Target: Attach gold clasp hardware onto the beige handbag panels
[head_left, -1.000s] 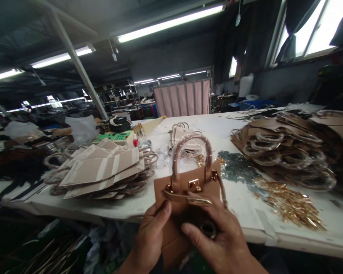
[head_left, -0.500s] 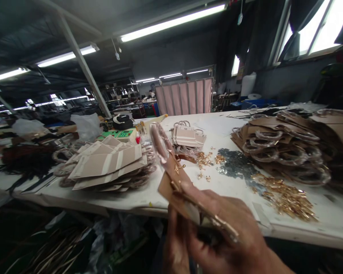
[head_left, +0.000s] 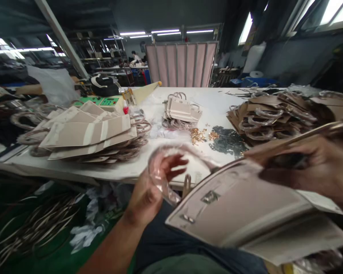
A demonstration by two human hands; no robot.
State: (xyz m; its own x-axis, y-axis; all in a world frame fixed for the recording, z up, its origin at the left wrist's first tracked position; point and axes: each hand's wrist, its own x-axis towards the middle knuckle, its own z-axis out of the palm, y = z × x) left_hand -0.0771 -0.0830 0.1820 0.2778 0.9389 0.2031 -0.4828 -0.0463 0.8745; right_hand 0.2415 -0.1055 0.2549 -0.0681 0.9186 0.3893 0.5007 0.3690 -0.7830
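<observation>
A handbag (head_left: 246,205) lies tilted over my lap, its pale side with small metal fittings facing up. My left hand (head_left: 150,188) curls around the bag's plastic-wrapped handle (head_left: 162,179) just in front of the table edge. Blurred by motion, my right hand (head_left: 314,167) grips the bag's upper edge at the right. A brown flap sticks out past that hand.
On the white table (head_left: 74,171) lie a stack of beige panels (head_left: 85,133), a brown stack with ring handles (head_left: 274,114), small pale bags (head_left: 181,110), gold fittings (head_left: 198,135) and dark pieces (head_left: 227,140). A green device (head_left: 103,102) stands behind. Scraps litter the floor (head_left: 31,228).
The bag has swung over from brown front to pale side and dropped toward my lap. My right hand moved right; my left hand shifted onto the wrapped handle. The view tilted down.
</observation>
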